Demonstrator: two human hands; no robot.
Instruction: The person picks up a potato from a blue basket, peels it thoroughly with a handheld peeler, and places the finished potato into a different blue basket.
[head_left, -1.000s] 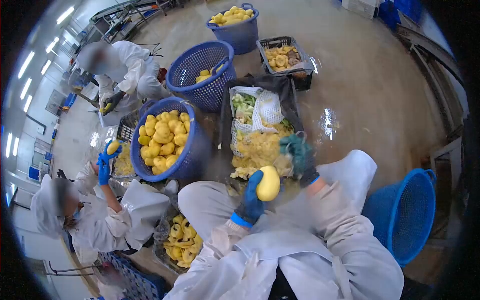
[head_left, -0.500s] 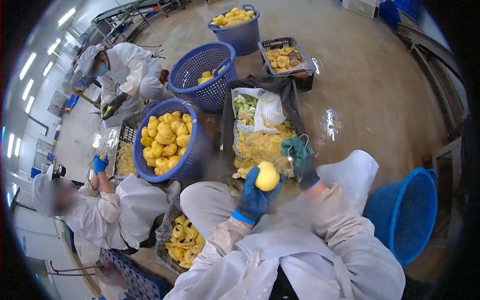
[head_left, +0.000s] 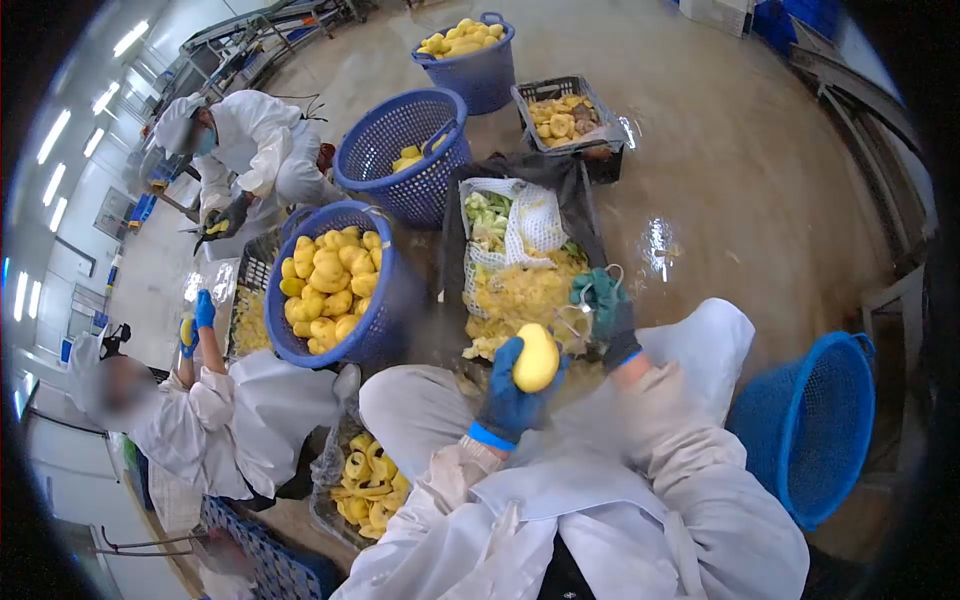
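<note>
In my blue-gloved left hand sits a smooth, oval, peeled yellow fruit, gripped from its left side. My green-gloved right hand is closed around a bent metal wire tool, whose loop points toward the fruit with a gap between them. Both hands hang over the near end of a black-lined crate. Yellow scraps, green trimmings and white foam netting lie inside that crate.
A purple basket full of yellow fruit stands left, another basket behind it. Peels fill a lined box by my left leg. A blue basket sits right. Two co-workers work at left.
The fruit has turned in my left hand and now shows its longer side upright. My right hand has shifted slightly right, away from it. The nearer co-worker's hands have moved apart.
</note>
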